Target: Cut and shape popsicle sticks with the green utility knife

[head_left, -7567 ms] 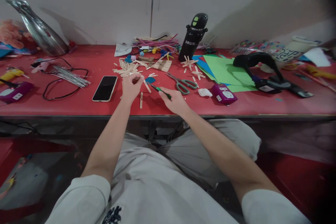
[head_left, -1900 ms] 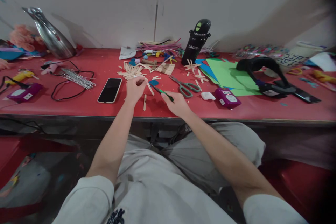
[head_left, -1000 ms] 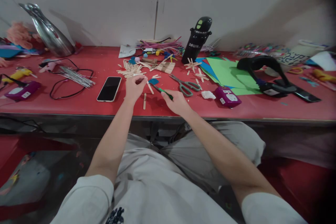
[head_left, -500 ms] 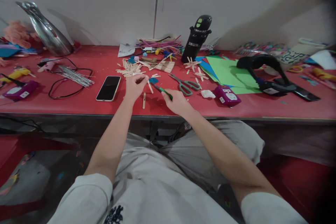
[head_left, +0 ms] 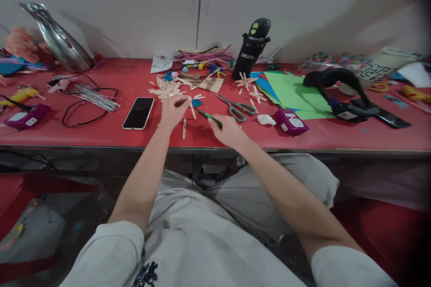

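Observation:
My left hand rests on the red table, its fingers pinched on a pale wooden craft stick that points away to the right. My right hand is closed round a green-handled tool whose dark tip reaches toward that stick. Another craft stick lies flat between my two hands. A heap of loose craft sticks lies just beyond my left hand.
A black phone lies left of my left hand. Grey scissors, a purple box, green and blue paper, a black bottle and a black hole punch stand to the right. Wires and a cable lie left.
Both hands have stayed in the same place with the same grips. Only the camera has shifted slightly.

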{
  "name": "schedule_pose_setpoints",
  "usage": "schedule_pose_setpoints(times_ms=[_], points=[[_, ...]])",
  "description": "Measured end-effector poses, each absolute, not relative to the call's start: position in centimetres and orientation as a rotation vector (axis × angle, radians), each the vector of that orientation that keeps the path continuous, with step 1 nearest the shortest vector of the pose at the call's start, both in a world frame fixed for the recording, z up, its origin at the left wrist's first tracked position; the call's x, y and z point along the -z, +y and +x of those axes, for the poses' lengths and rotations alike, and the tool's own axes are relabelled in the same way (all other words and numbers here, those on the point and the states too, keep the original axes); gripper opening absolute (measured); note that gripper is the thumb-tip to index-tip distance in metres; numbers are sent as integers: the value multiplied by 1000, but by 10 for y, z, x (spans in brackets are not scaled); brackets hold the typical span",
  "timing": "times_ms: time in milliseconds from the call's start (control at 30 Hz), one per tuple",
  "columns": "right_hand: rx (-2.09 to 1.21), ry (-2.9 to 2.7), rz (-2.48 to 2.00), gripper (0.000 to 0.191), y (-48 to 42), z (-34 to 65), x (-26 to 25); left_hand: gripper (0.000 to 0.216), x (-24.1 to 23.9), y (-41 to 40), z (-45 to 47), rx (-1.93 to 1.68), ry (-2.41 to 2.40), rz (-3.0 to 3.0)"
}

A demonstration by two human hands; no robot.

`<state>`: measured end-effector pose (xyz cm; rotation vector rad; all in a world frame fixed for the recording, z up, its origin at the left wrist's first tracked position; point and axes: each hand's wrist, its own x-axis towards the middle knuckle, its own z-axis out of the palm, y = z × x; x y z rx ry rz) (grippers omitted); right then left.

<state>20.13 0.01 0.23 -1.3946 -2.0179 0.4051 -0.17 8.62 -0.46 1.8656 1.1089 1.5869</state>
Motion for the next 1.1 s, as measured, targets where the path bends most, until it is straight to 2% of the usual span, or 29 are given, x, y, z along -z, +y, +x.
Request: schedule_pose_setpoints(times_ms=[733,1100], points=[[-434,-2016,-1378,27,3,201,6,12,6,88,-3,-1598,1119,1825],[-418,-2021,-1386,26,3,202,6,6,8,91,-4,-1579,1132,1815]])
